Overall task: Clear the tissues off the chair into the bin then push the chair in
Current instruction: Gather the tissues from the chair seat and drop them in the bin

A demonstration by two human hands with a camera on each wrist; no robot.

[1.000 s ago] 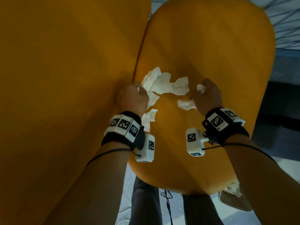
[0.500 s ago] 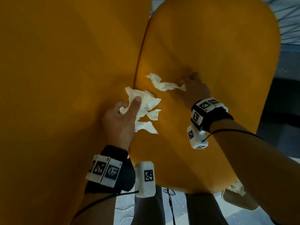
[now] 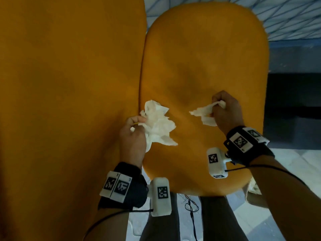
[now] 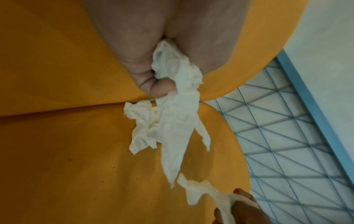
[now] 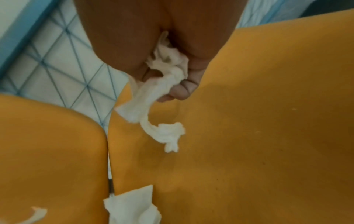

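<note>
The yellow chair seat [image 3: 208,63] lies below me, its tall back [image 3: 69,84] at the left. My left hand [image 3: 137,125] grips a crumpled bunch of white tissues [image 3: 159,124] just above the seat's left edge. In the left wrist view that bunch of tissues [image 4: 176,118] hangs down from my curled fingers [image 4: 153,86]. My right hand [image 3: 217,106] pinches a smaller twisted tissue [image 3: 202,112] over the middle of the seat. The right wrist view shows this twisted tissue [image 5: 151,106] trailing from the fist. I see no loose tissue on the seat.
A brownish bin [image 3: 257,199] with white tissue inside peeks out under the seat's front right corner. A blue wire grid [image 3: 286,18] lies beyond the chair, with a dark block [image 3: 293,105] to the right. My legs and a thin cable [image 3: 191,213] are below the seat's front edge.
Both hands have gathered the tissues off the seat and drawn back toward me, apart from each other. The left hand's bunch and the right hand's strip now hang lifted.
</note>
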